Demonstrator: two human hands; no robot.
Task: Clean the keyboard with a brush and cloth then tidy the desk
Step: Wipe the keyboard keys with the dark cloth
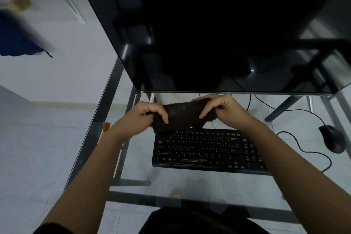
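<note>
Both hands, left hand [146,115] and right hand [220,108], grip a dark cloth [182,118] (fingers clenched) above the keyboard [207,152].

Both hands, left hand [147,115] and right hand [220,107], grip a dark cloth [182,117] above the keyboard [207,151].

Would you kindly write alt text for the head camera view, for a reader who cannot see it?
Both hands, left hand and right hand, hold a dark cloth stretched between them above the far edge of a black keyboard on a glass desk. A black mouse lies to the right.
</note>
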